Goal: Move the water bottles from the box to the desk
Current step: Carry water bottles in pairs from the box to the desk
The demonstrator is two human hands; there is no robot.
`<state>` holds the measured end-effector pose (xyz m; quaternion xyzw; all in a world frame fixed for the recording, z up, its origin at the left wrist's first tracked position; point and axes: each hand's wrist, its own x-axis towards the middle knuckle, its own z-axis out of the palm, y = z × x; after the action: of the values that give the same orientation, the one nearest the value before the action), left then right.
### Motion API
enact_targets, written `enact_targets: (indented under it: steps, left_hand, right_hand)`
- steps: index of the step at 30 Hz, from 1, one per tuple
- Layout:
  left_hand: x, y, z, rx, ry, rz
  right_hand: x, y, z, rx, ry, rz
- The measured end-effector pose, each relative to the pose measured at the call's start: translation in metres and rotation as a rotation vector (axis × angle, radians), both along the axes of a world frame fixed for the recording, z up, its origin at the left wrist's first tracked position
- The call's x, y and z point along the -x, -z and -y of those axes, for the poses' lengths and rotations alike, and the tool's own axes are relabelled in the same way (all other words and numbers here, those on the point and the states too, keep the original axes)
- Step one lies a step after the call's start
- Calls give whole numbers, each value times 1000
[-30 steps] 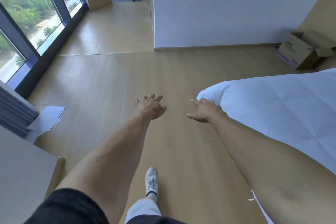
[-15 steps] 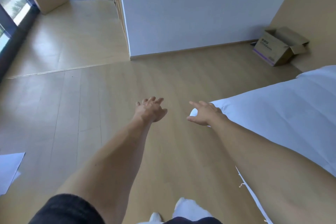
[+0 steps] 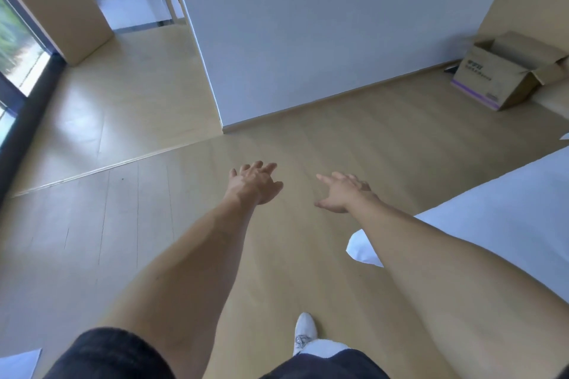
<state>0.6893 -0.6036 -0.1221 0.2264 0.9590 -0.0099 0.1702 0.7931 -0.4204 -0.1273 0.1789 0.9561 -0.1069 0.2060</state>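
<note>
1. Left hand (image 3: 254,183): stretched forward over the floor (image 3: 184,209), fingers straight and loosely spread, holding nothing. Probable reason: the arm is carried out in front while the person walks, ready to reach.

2. Right hand (image 3: 343,192): likewise stretched forward, fingers extended, palm down, empty. It passes just beside the corner of the bed (image 3: 492,209) without touching it.

3. Box (image 3: 505,71): brown cardboard, on the floor in the far right corner, against the foot of the white wall (image 3: 308,24) and a tan panel. Top flaps folded open, one hanging outward on the right. A purple band runs along the bottom edge, with dark print on the facing side, too small to read. Well apart from both hands. Placement against the wall likely keeps it out of the walking path.

4. Bottles: none visible. The inside of the box is hidden from this angle; whether any remain in it cannot be told.

5. Desk: not in view.

6. Shoe (image 3: 303,332): white, stepping forward at the bottom centre, toe pointed roughly toward the box side of the room.

7. Step in hand, as a judgement: the approach to the box with both hands free; no bottle has yet been picked up on this trip, and the pickup comes next.
</note>
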Motion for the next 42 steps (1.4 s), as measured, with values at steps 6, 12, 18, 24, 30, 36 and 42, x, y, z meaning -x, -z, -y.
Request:
enact_targets:
  steps: [6, 12, 18, 24, 30, 36, 42]
  left_hand:
    - [94, -13, -66, -8, 29, -19]
    - [169, -7, -150, -4, 144, -23]
    - [248, 5, -260, -46, 313, -7]
    - [350, 5, -378, -61, 458, 11]
    - [419, -5, -498, -75, 606, 13]
    - [436, 7, -612, -105, 767, 10]
    - [454, 21, -726, -96, 832, 1]
  right_hand:
    - [92, -14, -57, 3, -6, -1]
    - [151, -11, -126, 10, 98, -24]
    - [206, -2, -220, -23, 251, -22]
    - [278, -8, -326, -70, 421, -10]
    - [323, -19, -423, -102, 597, -20]
    - [338, -13, -508, -97, 727, -11]
    - [353, 8, -610, -76, 796, -5]
